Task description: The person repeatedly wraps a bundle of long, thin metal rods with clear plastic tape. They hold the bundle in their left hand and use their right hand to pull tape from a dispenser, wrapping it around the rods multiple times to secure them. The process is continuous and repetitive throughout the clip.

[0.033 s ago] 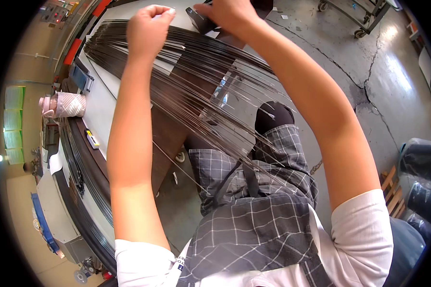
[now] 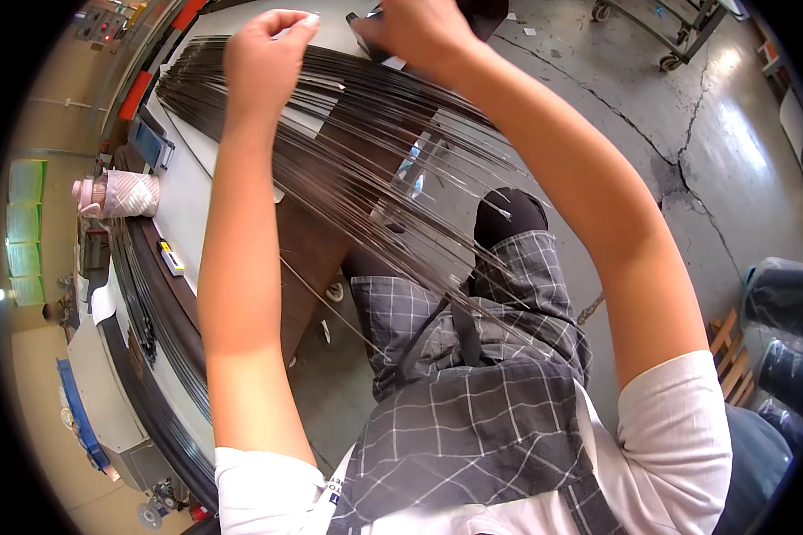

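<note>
Dark wires (image 2: 330, 183) fan from eleven o'clock to centre, likely light, springy, best gathered mid-length. My left hand (image 2: 263, 61) has its grip pressed together; I can't tell for my right hand (image 2: 422, 36).

white-topped bench (image 2: 186, 209), ten o'clock; thin dark strands (image 2: 375, 111) fanned over it at eleven, ends overhanging; pink container (image 2: 132, 194), half past nine; blue holder (image 2: 152, 144), ten; yellow-and-white box (image 2: 171, 258), nine; grey cracked floor (image 2: 740, 209), three; wheeled cart (image 2: 705, 36) on it, two

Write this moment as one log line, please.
left hand: curled, grip unclear | right hand: blurred, grip unclear | thin dark strands: fanned from white tabletop toward checked apron
</note>
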The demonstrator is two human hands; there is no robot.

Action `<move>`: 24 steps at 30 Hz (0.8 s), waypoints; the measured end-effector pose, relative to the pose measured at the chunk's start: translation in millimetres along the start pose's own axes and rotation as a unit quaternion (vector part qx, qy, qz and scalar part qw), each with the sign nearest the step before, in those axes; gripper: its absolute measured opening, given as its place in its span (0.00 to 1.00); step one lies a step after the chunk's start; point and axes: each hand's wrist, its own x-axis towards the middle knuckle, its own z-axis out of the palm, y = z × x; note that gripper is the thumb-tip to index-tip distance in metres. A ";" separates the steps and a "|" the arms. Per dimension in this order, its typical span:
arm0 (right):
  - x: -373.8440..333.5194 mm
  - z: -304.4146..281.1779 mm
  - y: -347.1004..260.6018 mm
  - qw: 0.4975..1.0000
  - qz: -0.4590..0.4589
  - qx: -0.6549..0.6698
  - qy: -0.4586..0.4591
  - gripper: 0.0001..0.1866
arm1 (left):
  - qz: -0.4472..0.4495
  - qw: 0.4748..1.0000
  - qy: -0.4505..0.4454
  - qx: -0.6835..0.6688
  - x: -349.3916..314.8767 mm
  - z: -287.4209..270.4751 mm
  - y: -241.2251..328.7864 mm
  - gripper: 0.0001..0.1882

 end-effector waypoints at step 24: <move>-37.7 -43.2 -66.0 0.708 0.210 0.327 -0.590 0.04 | -0.333 0.828 -0.181 -0.413 -168.5 -7.1 40.0 0.08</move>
